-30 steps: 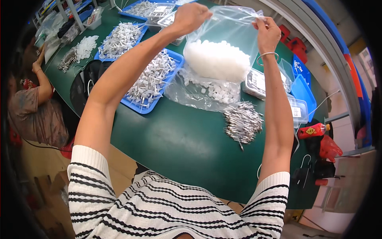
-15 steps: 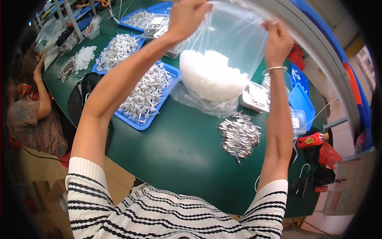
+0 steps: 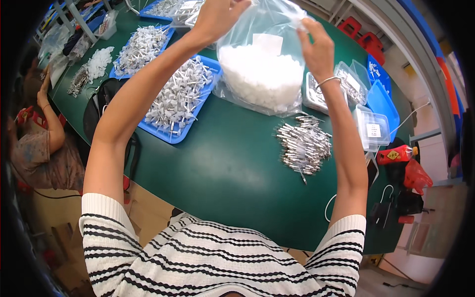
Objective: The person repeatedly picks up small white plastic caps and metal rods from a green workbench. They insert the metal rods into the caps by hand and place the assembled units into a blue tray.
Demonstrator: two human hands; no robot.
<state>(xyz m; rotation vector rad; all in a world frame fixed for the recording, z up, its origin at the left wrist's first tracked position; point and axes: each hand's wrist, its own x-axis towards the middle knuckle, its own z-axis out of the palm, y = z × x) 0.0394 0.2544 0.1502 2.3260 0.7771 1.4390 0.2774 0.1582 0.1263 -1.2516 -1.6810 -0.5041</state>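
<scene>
A clear plastic bag (image 3: 262,74) full of small white pieces rests on the green table at the far middle, its upper part pulled upward. My left hand (image 3: 220,19) pinches the bag's top edge at the left; its fingertips reach the picture's upper rim. At the opposite top corner, my right hand (image 3: 317,45) has thumb and fingers closed on the gathered film. A white paper label (image 3: 267,44) shows inside or behind the film; I cannot tell which. Just nearer than the bag lies a heap of slim metal pins (image 3: 304,146).
Left of the bag, a blue tray (image 3: 173,138) holds many white-capped metal pieces. Clear plastic boxes (image 3: 372,129) and a blue lid (image 3: 384,103) stand at right, beside a red bottle (image 3: 396,154). Another person's arm (image 3: 52,119) is at far left.
The bag's top has come lower and more bunched. My right hand has moved left, nearer my left hand. The camera view has also shifted somewhat.
</scene>
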